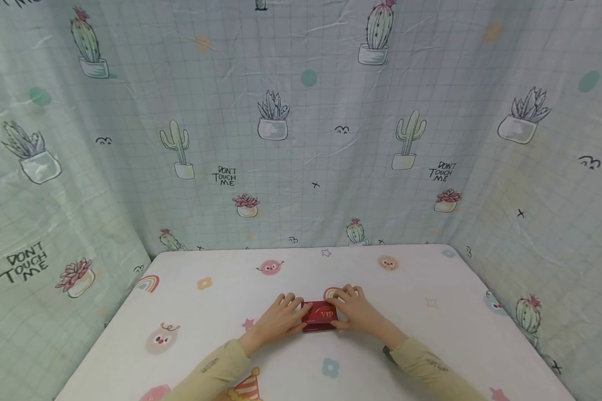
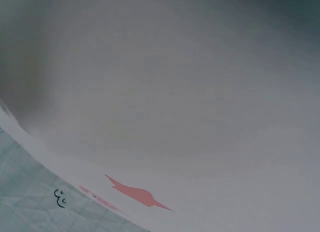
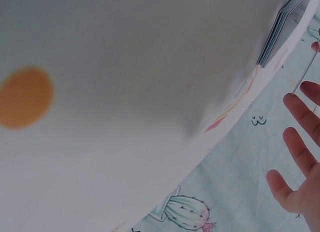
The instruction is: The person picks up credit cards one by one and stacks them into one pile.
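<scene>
A red card (image 1: pixel 317 314) with gold "VIP" lettering is at the middle of the table, between both hands in the head view. The left hand (image 1: pixel 280 320) grips its left edge with thumb and fingertips. Opposite, the right hand (image 1: pixel 355 312) holds the right edge, fingers bent over the far corner and thumb at the near one. The right wrist view shows a thin card edge (image 3: pixel 303 75) between fingertips, apart from a stack of cards (image 3: pixel 274 36) on the table. A darker red band (image 1: pixel 319 327) shows below the lettered face. Neither hand appears in the left wrist view.
The white table (image 1: pixel 411 289) carries printed stars, flowers, rainbows and smiling faces. A pale curtain (image 1: pixel 301 161) with printed cacti hangs behind it and along both sides. A dark band (image 1: pixel 388 354) shows at the right sleeve's cuff.
</scene>
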Tool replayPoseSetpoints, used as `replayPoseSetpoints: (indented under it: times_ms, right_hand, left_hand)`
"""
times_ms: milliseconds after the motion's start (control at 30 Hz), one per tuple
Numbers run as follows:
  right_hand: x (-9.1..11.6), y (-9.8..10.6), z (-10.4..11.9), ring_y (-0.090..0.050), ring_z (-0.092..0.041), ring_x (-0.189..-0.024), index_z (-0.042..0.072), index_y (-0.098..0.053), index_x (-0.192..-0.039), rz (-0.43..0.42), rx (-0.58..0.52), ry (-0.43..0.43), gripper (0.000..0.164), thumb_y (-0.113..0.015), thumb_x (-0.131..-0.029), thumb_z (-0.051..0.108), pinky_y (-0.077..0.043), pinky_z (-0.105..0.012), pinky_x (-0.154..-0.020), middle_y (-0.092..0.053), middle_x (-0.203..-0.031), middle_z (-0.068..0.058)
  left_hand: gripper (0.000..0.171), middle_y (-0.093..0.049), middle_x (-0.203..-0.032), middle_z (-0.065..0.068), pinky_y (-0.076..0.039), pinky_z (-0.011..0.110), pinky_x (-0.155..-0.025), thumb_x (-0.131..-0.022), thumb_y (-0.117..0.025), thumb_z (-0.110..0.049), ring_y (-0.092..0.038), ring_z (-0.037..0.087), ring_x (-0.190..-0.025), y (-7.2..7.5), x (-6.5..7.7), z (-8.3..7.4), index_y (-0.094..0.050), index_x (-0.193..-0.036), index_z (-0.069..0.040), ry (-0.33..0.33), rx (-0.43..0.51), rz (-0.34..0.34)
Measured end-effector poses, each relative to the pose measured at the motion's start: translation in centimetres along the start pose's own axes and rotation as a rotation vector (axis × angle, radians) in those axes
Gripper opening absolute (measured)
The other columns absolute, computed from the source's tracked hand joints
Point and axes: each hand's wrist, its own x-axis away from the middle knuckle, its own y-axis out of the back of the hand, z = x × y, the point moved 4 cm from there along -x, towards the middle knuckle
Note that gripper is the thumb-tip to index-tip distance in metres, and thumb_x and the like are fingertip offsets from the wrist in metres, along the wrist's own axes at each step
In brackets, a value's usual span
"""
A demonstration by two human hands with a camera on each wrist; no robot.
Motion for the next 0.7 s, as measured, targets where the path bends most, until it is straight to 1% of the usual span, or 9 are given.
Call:
replayPoseSetpoints:
  times_ms: [233,433,567,700]
  right_hand:
    - [0.05,-0.08,-0.21,-0.042,-0.019,-0.095,0.016,-0.056,-0.116,0.039,0.04,0.014,0.054,-0.067,-0.072,0.045,-0.038,-0.044,-0.082,-0.056,-0.107,0.0]
    - [0.12,-0.45,-0.32,-0.042,-0.019,-0.097,0.016,-0.055,-0.118,0.083,0.068,0.035,0.054,-0.063,-0.074,0.047,-0.037,-0.043,-0.084,-0.055,-0.108,0.001]
    - [0.14,-0.6,-0.25,-0.041,-0.018,-0.095,0.017,-0.056,-0.116,0.09,0.061,0.034,0.053,-0.064,-0.074,0.047,-0.036,-0.042,-0.083,-0.055,-0.105,0.002]
    - [0.14,-0.55,-0.04,-0.042,-0.018,-0.096,0.017,-0.057,-0.114,0.11,0.047,0.022,0.05,-0.064,-0.074,0.046,-0.037,-0.044,-0.085,-0.055,-0.102,0.002]
  left_hand:
    - [0.046,-0.057,-0.102,-0.001,-0.042,0.033,-0.082,-0.085,-0.05,-0.048,-0.046,0.016,-0.095,-0.27,-0.17,-0.24,-0.052,-0.122,-0.021,-0.008,0.013,0.015]
    - [0.048,-0.056,-0.103,-0.001,-0.042,0.033,-0.082,-0.085,-0.049,-0.051,-0.047,0.016,-0.095,-0.39,-0.2,-0.45,-0.052,-0.122,-0.021,-0.027,-0.012,0.032]
    - [0.047,-0.056,-0.103,-0.002,-0.042,0.032,-0.082,-0.086,-0.047,-0.051,-0.047,0.015,-0.095,-0.5,-0.13,-0.52,-0.052,-0.122,-0.023,-0.029,-0.025,0.051]
    - [0.046,-0.057,-0.103,-0.003,-0.041,0.032,-0.082,-0.086,-0.047,-0.051,-0.047,0.015,-0.095,-0.47,-0.1,-0.59,-0.052,-0.122,-0.023,-0.028,-0.006,0.068]
